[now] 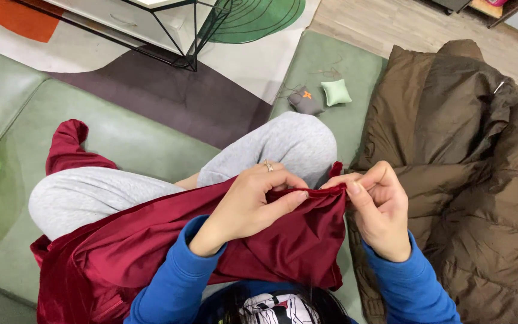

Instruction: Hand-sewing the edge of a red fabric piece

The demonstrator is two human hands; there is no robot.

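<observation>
Both hands pinch the red cloth's (271, 240) folded edge at frame centre, left hand (250, 207) beside right hand (382, 213). Best to keep that edge taut and each grip close together over the lap.

There is a single view, from a camera worn on the person's head. It looks steeply down along the chest onto the lap and sits close to the left hand (244, 207) and right hand (379, 213), which fill the middle. The green sofa (133, 141) runs across the frame; its front edge lies toward the top, where rug (169, 90) and floor show.
</observation>
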